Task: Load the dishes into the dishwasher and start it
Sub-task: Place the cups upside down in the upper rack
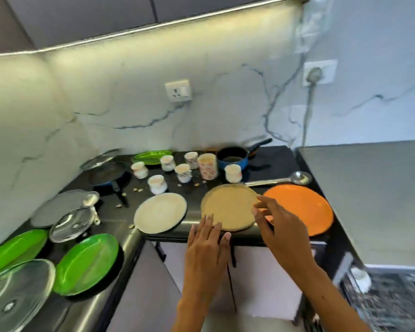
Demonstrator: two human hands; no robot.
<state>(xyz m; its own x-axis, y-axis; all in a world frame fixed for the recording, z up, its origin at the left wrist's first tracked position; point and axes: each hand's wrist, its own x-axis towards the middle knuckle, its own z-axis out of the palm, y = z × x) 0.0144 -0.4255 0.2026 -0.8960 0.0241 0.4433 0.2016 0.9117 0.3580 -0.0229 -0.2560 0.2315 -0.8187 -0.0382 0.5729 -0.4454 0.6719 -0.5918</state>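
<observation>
Both hands are reaching in, left hand [205, 255] flat, right hand [277, 226] loosely spread, fingers open over the round beige plate [228, 207] that's overhanging the black table [197, 185] edge, orange plate [302, 207] sitting just beside.

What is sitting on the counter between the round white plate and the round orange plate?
In the head view, a round tan plate lies between the white plate and the orange plate, with both hands at its near edge.

Both hands [240, 238] at tan plate [228, 207]
</observation>
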